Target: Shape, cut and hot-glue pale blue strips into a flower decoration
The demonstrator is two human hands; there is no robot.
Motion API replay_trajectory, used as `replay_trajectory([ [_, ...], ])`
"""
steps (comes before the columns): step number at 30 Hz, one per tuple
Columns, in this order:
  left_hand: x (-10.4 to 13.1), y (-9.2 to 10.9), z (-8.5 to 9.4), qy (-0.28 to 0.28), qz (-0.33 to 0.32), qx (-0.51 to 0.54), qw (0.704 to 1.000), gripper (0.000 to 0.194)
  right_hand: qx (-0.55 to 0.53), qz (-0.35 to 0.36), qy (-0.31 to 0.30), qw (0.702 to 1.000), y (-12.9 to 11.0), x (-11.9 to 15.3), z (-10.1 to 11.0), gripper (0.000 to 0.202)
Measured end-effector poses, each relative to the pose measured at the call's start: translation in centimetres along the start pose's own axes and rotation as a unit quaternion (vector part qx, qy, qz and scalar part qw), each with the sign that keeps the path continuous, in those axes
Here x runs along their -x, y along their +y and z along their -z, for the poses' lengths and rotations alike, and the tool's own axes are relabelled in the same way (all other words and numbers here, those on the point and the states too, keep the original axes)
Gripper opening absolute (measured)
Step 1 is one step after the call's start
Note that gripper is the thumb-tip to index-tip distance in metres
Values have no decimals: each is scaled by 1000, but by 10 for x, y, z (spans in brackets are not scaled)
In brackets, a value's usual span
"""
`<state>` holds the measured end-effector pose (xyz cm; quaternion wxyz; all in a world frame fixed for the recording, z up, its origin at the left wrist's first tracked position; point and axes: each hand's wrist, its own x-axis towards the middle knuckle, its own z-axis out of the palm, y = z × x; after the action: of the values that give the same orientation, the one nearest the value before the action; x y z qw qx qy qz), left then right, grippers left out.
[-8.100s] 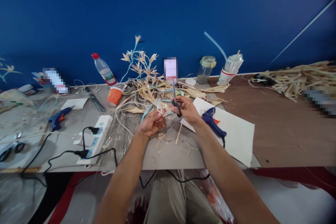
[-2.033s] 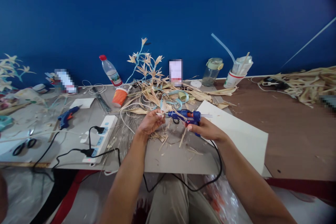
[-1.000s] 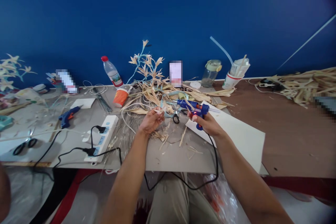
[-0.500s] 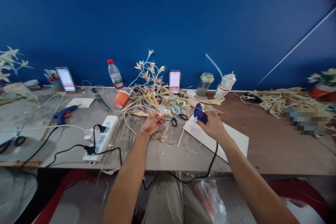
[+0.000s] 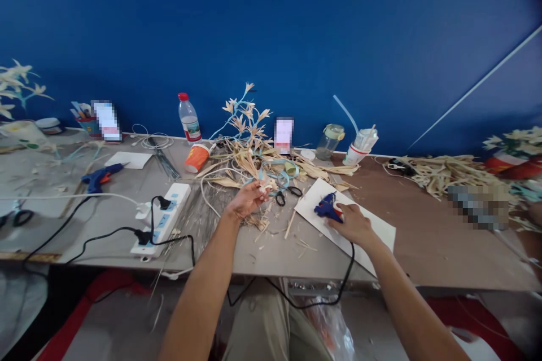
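Head view: the left hand pinches a small pale piece near the middle of the table; apart from it, to the right, the right hand has its fingers on a blue glue gun over white card.

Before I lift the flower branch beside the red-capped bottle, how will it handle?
The flower branch will probably flex and sway, as its blue stems look thin. Likely light but fragile: the blossoms have slim, pointed petals that could bend or snap. Its lower end disappears among dry husk strips, so it may snag or drag some along.
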<state>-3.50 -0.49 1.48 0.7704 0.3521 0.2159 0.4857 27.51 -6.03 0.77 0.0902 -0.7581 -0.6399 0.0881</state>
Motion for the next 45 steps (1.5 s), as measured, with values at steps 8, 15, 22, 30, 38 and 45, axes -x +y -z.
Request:
replay_trajectory([
  [8, -6, -4, 7, 35, -47, 37, 998, 23, -210, 100, 196, 953, -57, 1, 21, 41],
  [15, -9, -4, 4, 64, -72, 22, 995, 27, -307, 174, 154, 923, -134, -12, 7, 30],
  [22, -12, -6, 4, 85, -95, -20, 992, 29, -401, 193, 103, 890, -166, -24, -1, 30],
  [30, -18, -12, 6, 104, -119, -94, 983, 31, -563, 172, 13, 808, -171, -29, -23, 28],
  [38, -18, -15, 14, 168, -210, -405, 874, 16, -664, 102, -64, 738, -162, -42, -31, 43],
  [45, -16, -11, 12, 236, -319, -559, 728, 15, -372, 104, 80, 919, -133, -61, -24, 30],
])
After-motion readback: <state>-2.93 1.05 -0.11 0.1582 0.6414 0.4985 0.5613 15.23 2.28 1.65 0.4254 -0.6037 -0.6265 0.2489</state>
